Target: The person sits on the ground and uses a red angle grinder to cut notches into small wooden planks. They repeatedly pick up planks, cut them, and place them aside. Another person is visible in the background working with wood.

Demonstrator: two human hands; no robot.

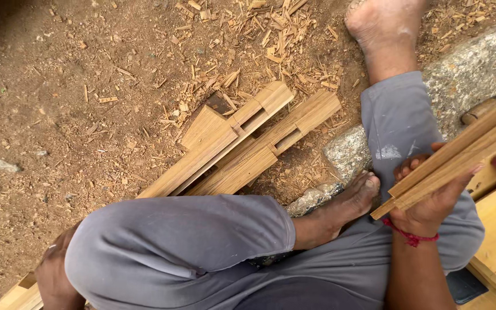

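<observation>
Dirt ground (58,115) covered in wood chips (248,51) is stretching open to the left, tons of room there. Right hand (431,198) is gripping a bundle of wooden strips (460,155), fingers wrapped tight, running off the right edge. Left hand (53,275) is mostly hiding behind the knee, can't tell its fingers. Notched wooden pieces (242,143) are lying between the legs.

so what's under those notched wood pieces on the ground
Under the notched wood pieces lie bare dirt and wood chips. Their near ends are covered by the person's knee.
</observation>
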